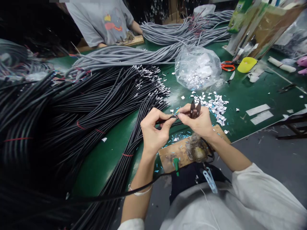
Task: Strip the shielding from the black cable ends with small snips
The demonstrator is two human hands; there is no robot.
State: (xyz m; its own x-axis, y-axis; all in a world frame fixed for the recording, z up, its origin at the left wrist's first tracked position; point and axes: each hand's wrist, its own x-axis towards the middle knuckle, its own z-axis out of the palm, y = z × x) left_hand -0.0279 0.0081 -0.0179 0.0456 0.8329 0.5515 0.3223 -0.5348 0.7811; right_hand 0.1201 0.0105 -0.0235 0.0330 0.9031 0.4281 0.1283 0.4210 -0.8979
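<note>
Between thumb and forefinger, my left hand [154, 131] pinches a black cable [172, 117] close to its end. Thin coloured wires [177, 112], some blue and yellow, fan out of that end. The fingertips of my right hand [201, 123] are closed at these wires, touching or nearly touching my left fingertips. A pair of dark snips [192, 109] is tucked in my right hand, its blades apart and pointing away from me. My right palm hides the handles. Below the hands lies a wooden board [168, 156] with a worn metal fixture [198, 150] and a green clip [176, 164].
Black cables [103, 95] in tied bundles cover the left, grey cables [127, 57] behind them. A clear plastic bag [198, 68] of scraps, foil bits [217, 107], orange-handled scissors [227, 66] and a yellow object [247, 65] lie at the right. A co-worker in a grey shirt [100, 22] sits opposite.
</note>
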